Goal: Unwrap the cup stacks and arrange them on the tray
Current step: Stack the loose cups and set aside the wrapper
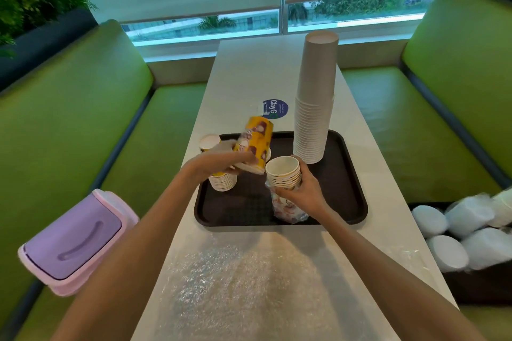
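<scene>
Gripping a tilted yellow stack (256, 141), left hand (221, 165); right hand (307, 191) clasps upright stack (284, 174).

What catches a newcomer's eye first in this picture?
The tall grey cup stack towers at the far right corner of the dark tray. In the middle, above the tray, a person holds a tilted yellow cup stack and, to its right, a short white cup stack with loose wrap hanging below. A lilac bin sits on the green bench at the left.
</scene>
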The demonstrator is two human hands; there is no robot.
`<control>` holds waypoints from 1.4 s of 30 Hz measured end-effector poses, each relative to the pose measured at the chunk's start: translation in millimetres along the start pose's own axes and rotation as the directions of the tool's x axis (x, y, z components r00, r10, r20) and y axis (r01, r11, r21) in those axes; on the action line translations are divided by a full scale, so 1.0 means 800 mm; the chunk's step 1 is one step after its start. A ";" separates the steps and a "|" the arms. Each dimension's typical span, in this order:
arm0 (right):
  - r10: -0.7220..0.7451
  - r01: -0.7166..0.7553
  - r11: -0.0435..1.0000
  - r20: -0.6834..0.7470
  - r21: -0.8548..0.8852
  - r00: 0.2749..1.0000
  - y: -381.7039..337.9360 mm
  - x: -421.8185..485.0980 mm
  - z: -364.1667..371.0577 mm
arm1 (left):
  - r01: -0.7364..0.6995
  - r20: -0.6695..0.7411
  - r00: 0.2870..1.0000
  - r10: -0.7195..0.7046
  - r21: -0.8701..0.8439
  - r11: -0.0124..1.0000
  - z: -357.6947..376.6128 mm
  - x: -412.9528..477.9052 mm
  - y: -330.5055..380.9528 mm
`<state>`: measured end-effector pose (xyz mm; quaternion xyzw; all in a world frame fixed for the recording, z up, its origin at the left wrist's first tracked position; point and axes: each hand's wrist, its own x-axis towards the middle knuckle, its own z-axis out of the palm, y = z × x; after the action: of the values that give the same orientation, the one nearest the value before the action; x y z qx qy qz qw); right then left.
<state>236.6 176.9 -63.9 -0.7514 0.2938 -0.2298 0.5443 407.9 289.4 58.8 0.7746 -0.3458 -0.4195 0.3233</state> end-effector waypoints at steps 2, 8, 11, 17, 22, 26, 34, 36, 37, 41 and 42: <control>0.022 -0.022 1.000 -0.006 0.003 1.000 -0.002 0.000 0.001 | -0.106 -0.216 0.974 0.070 -0.158 0.982 -0.019 0.000 0.005; 0.046 -0.047 0.999 -0.041 -0.018 0.998 0.000 0.001 0.005 | -0.342 -0.700 0.696 0.160 -0.128 0.931 -0.059 0.000 -0.006; 0.052 -0.053 0.998 -0.043 -0.039 0.998 0.003 0.004 0.007 | -0.306 -0.737 0.659 0.149 -0.082 0.948 -0.058 0.009 -0.029; 0.054 -0.056 0.997 -0.043 -0.050 0.998 0.005 0.007 0.008 | -0.223 -0.729 0.673 0.124 -0.041 0.974 -0.043 0.027 -0.057; 0.052 -0.054 0.997 -0.040 -0.048 0.998 0.007 0.008 0.008 | -0.129 -0.613 0.789 0.034 -0.112 0.985 -0.030 0.033 -0.074; 0.056 -0.057 0.997 -0.030 -0.049 0.998 0.007 0.009 0.008 | -0.185 -0.733 0.675 0.076 -0.069 0.980 -0.025 0.031 -0.063; 0.017 -0.018 1.000 -0.013 -0.022 1.000 0.005 0.005 0.007 | -0.440 -0.613 0.582 0.534 0.314 0.841 0.013 0.030 -0.010; -0.004 0.004 1.000 -0.002 -0.019 1.000 0.003 0.003 0.006 | -0.426 -0.469 0.710 0.525 0.308 0.851 0.029 0.033 0.000; -0.021 0.021 1.000 0.001 -0.021 1.000 0.003 0.002 0.005 | -0.387 -0.381 0.782 0.494 0.323 0.863 0.037 0.035 0.004; -0.032 0.032 0.999 0.019 -0.009 0.999 0.006 0.001 0.005 | -0.188 -0.064 0.970 0.235 0.414 0.891 0.062 0.047 0.005; -0.025 0.025 1.000 0.022 -0.001 0.999 0.007 0.001 0.005 | -0.160 -0.024 0.982 0.187 0.420 0.893 0.066 0.050 0.003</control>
<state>238.7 177.7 -70.2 -0.7580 0.2786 -0.2279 0.5440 377.3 244.4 20.6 0.8046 -0.4846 -0.2805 0.1977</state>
